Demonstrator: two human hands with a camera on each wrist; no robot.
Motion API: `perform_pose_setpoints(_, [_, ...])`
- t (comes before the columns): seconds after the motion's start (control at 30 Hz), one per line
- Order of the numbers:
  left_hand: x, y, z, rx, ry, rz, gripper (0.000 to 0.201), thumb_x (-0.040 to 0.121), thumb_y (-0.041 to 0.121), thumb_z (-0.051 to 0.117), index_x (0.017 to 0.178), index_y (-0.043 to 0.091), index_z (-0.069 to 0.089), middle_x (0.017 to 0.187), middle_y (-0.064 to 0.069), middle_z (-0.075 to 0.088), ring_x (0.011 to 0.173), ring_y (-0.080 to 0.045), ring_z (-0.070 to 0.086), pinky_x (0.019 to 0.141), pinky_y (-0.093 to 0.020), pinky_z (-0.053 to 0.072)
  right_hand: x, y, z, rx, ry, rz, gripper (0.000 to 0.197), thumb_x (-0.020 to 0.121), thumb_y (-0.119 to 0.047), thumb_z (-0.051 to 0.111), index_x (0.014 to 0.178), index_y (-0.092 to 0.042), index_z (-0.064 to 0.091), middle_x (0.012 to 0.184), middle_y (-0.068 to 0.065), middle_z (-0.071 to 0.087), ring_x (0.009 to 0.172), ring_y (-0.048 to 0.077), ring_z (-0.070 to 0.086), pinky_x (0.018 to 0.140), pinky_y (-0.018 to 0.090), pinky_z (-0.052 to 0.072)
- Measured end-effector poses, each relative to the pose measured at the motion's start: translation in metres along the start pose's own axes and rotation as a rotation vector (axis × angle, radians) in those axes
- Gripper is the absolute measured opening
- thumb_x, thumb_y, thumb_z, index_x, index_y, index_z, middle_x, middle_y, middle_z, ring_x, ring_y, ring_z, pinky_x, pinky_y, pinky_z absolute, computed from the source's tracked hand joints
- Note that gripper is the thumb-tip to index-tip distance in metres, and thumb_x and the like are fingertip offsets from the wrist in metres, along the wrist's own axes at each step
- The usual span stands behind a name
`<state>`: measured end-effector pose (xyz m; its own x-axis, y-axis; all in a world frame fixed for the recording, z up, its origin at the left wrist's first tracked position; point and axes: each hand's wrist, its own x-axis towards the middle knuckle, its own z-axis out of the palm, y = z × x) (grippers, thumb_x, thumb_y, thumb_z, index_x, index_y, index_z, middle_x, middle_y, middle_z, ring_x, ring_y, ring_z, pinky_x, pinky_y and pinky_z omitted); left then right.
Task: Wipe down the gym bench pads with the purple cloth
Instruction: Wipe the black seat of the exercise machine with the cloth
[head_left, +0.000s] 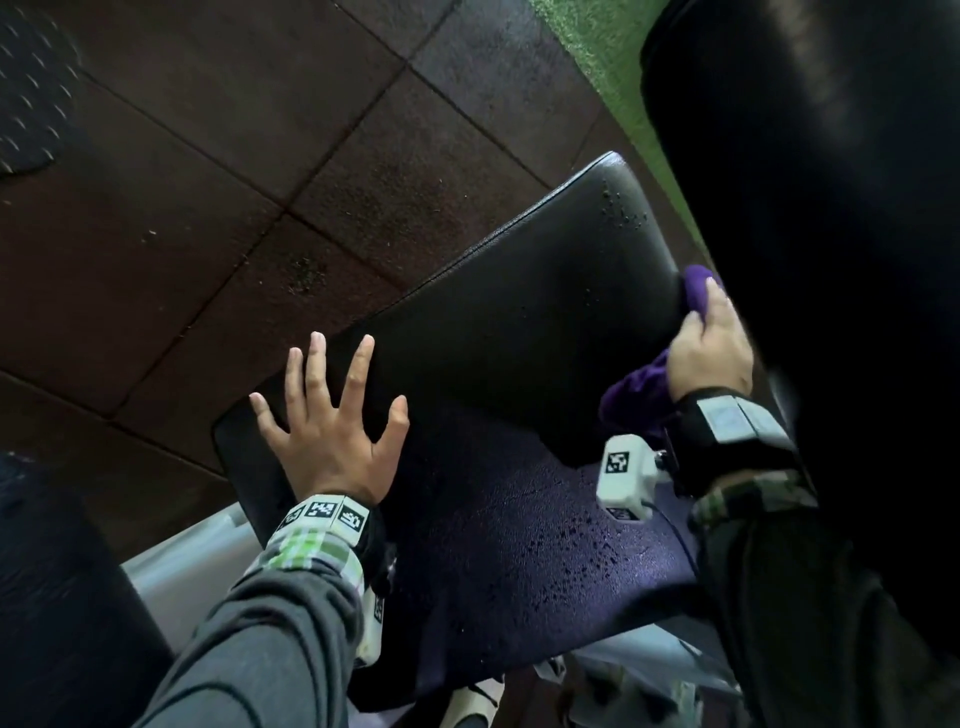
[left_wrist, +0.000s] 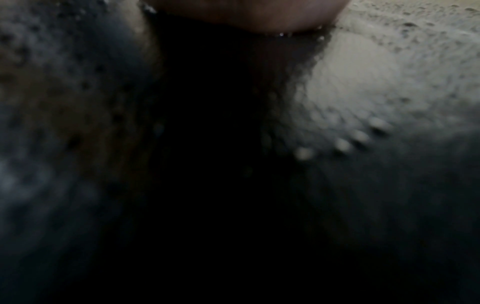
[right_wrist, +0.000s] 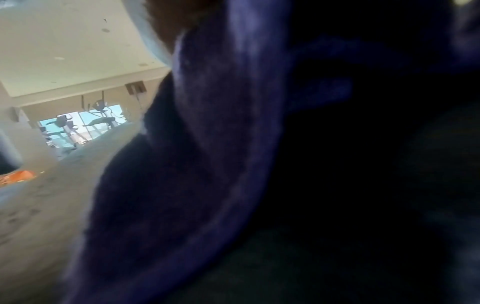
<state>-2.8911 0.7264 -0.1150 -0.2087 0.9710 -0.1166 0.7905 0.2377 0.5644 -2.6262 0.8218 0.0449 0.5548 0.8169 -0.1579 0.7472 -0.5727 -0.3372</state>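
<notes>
— Across the middle of the head view lies the bench pad (head_left: 519, 312), black and beaded with droplets (head_left: 623, 213) at its far end. What worries you?

— I judge slipping. My left hand (head_left: 332, 431) presses flat on the near left corner, fingers spread wide; wet vinyl could let it slide off that edge.

— And the other side?

— My right hand (head_left: 709, 338) has its fingers curled round the purple cloth (head_left: 636, 387), bunched against the pad's right edge. A dark upright pad (head_left: 805, 182) stands just beside it, so room there is tight; a wide stroke could snag the cloth's hanging tail.

— Open room?

— Leftward and far, over the pad towards the droplets. The wrist views are too dark to add more.
</notes>
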Motion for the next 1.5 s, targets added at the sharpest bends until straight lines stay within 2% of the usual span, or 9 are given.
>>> perform_pose_setpoints(0.3, [-0.001,-0.001,0.0,0.003,-0.002,0.003,0.066,0.089,0.062,0.033,0.152,0.042,0.025,0.163,-0.005,0.019,0.151,-0.024,0.013,0.113,-0.067,0.007,-0.044,0.026,0.033,-0.283,0.02,-0.447,0.057,0.089,-0.023,0.039,0.145,-0.03,0.027,0.156,0.004,0.011,0.143,0.031,0.007,0.115,0.034,0.005])
perform_pose_setpoints(0.57, [0.0,0.0,-0.001,0.0,-0.018,-0.013,0.067,0.088,0.062,0.035,0.152,0.042,0.026,0.163,-0.004,0.018,0.151,-0.023,0.012,0.114,-0.066,0.006,-0.018,-0.015,0.012,-0.116,0.089,0.049,0.044,0.101,-0.022,0.03,0.145,-0.019,0.03,0.148,0.011,0.033,0.133,0.028,0.031,0.098,0.024,0.015])
perform_pose_setpoints(0.73, [-0.001,0.001,-0.002,0.007,-0.025,-0.015,0.068,0.087,0.061,0.036,0.151,0.041,0.028,0.163,-0.005,0.019,0.151,-0.024,0.013,0.113,-0.067,0.007,0.027,-0.059,0.015,0.003,0.106,0.147,0.04,0.1,-0.022,0.027,0.136,-0.012,0.043,0.139,0.006,0.046,0.128,0.023,0.039,0.094,0.018,0.016])
perform_pose_setpoints(0.83, [0.0,0.001,-0.002,0.009,-0.029,-0.019,0.069,0.086,0.061,0.037,0.151,0.041,0.029,0.163,-0.004,0.019,0.151,-0.024,0.014,0.113,-0.067,0.008,0.037,-0.092,0.024,-0.054,0.048,0.02,0.043,0.101,-0.019,0.024,0.143,-0.01,0.031,0.148,0.011,0.033,0.133,0.024,0.031,0.1,0.022,0.015])
perform_pose_setpoints(0.97, [0.001,0.001,-0.002,0.014,-0.039,-0.023,0.069,0.086,0.061,0.037,0.151,0.041,0.029,0.163,-0.004,0.02,0.151,-0.024,0.014,0.113,-0.066,0.008,0.037,-0.105,0.039,-0.198,-0.001,-0.17,0.049,0.1,-0.023,0.03,0.148,-0.028,0.018,0.155,0.004,0.018,0.138,0.022,0.022,0.103,0.021,0.007])
perform_pose_setpoints(1.07, [0.001,0.001,-0.003,0.01,-0.036,-0.021,0.068,0.086,0.061,0.038,0.151,0.041,0.029,0.163,-0.004,0.02,0.151,-0.024,0.015,0.113,-0.066,0.008,0.027,-0.078,0.041,-0.248,-0.044,-0.394,0.053,0.097,-0.021,0.04,0.145,-0.036,0.024,0.156,-0.001,0.012,0.139,0.024,0.017,0.109,0.02,0.006])
perform_pose_setpoints(1.17, [0.0,0.001,-0.003,0.005,-0.032,-0.02,0.068,0.086,0.061,0.038,0.151,0.041,0.029,0.163,-0.004,0.02,0.151,-0.024,0.015,0.113,-0.066,0.007,0.01,-0.043,0.035,-0.248,0.011,-0.558,0.052,0.092,-0.016,0.044,0.141,-0.032,0.036,0.154,0.0,0.021,0.134,0.017,0.019,0.104,0.004,-0.001])
perform_pose_setpoints(1.27, [0.001,0.001,-0.002,0.007,-0.028,-0.016,0.068,0.086,0.061,0.038,0.15,0.04,0.03,0.163,-0.004,0.02,0.151,-0.024,0.015,0.113,-0.066,0.008,0.007,-0.035,0.026,-0.186,0.032,-0.383,0.051,0.096,-0.016,0.041,0.143,-0.033,0.031,0.151,0.003,0.029,0.128,0.017,0.028,0.098,0.007,0.014])
perform_pose_setpoints(1.5, [0.0,0.001,-0.003,0.01,-0.028,-0.017,0.068,0.085,0.06,0.039,0.15,0.04,0.032,0.163,-0.004,0.021,0.151,-0.024,0.016,0.113,-0.066,0.008,0.049,-0.077,0.032,-0.09,0.069,-0.166,0.045,0.1,-0.016,0.028,0.144,-0.01,0.03,0.15,0.014,0.029,0.138,0.025,0.025,0.105,0.02,0.011])
